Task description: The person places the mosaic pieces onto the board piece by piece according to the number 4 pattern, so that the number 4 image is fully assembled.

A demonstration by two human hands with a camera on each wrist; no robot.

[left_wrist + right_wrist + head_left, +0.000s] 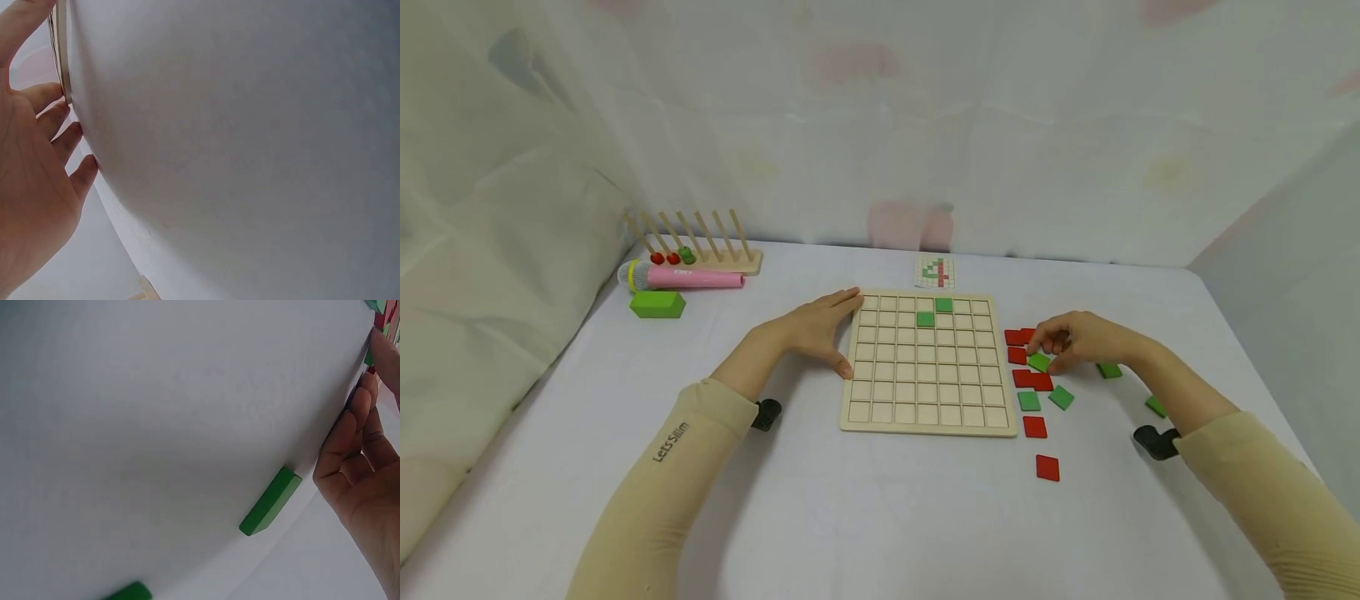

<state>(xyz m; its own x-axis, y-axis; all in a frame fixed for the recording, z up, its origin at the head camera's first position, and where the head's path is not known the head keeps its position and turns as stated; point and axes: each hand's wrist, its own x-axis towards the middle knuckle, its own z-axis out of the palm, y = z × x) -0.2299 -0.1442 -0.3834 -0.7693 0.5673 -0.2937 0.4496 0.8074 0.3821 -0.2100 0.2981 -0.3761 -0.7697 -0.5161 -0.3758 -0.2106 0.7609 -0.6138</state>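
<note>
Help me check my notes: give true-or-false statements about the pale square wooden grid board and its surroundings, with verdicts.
1. The left hand touches the left edge of the pale square wooden grid board. True.
2. Two flat square red tiles sit in the grid. False: two flat square green tiles sit there.
3. The right hand pinches a loose green tile. True.
4. A green-handled toy microphone lies left of the board. False: the toy microphone there has a pink handle.
</note>
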